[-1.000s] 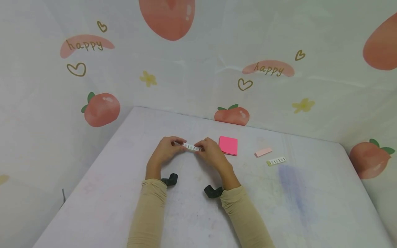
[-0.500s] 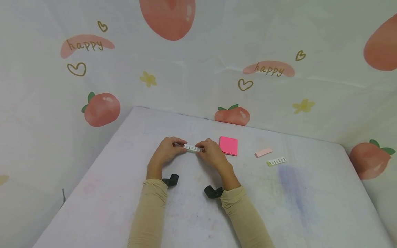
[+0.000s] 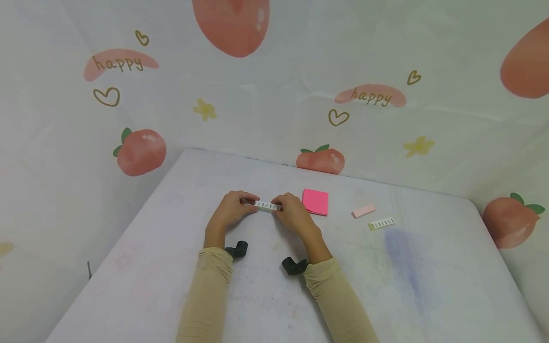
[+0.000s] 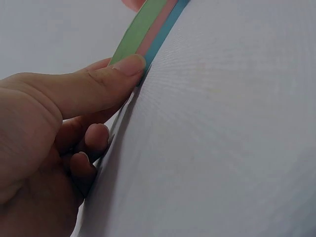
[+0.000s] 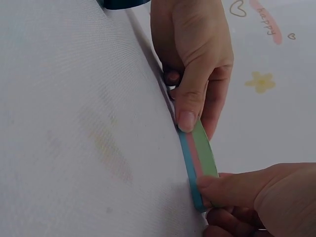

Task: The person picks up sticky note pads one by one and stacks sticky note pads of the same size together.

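A narrow stack of sticky-note strips (image 3: pixel 266 206), white with printed bars on top, lies between both hands near the table's middle. Its long side shows green, pink and blue layers in the right wrist view, where the strips (image 5: pixel 200 153) sit close over the white cloth. My left hand (image 3: pixel 231 208) pinches the left end between thumb and fingers; in the left wrist view the thumb presses across the layers (image 4: pixel 153 29). At the other end, my right hand (image 3: pixel 293 213) pinches the stack with its thumb along the side.
A bright pink square sticky-note pad (image 3: pixel 315 202) lies just right of my right hand. Farther right are a pale pink strip (image 3: pixel 363 211) and a yellow-green strip with a white barred top (image 3: pixel 381 224). A printed cloth backdrop (image 3: pixel 266 119) rises behind the table.
The stack bowed slightly a second ago and now looks straighter. Both hands keep their grip and have shifted only a little.
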Tool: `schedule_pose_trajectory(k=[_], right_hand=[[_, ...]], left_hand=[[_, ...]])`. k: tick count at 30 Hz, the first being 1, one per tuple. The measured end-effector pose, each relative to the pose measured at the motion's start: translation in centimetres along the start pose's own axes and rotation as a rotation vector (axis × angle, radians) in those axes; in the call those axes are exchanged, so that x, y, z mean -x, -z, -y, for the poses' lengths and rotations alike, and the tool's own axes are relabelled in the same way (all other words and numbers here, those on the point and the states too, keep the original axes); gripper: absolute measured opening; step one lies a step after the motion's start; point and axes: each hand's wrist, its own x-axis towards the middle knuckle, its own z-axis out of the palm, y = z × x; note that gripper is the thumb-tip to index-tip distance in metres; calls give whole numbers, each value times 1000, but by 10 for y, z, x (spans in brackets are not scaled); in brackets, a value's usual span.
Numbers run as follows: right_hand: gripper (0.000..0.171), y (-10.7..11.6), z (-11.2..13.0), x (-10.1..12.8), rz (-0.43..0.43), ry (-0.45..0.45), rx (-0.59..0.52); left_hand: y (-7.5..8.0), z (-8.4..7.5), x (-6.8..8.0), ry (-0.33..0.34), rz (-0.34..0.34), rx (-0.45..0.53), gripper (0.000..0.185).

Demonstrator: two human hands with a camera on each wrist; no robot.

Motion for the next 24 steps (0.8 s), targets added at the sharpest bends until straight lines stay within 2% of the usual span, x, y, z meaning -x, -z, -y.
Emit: schedule_pose_trajectory(k=[8,13,17,24], right_hand=[[29,3,3,2,-7,9,35],[34,9,5,7,-83,22,87],[43,18,7,8,-152,52,124],[61,30,3,8,-184,65,245]], left_hand=[[-1,-1,-1,7,0,-12,29],[-3,0,-1,-2,-2,-17,29],[-2,-1,0,0,-24,-14,28],[-2,1,0,-2,-17,-26,28]])
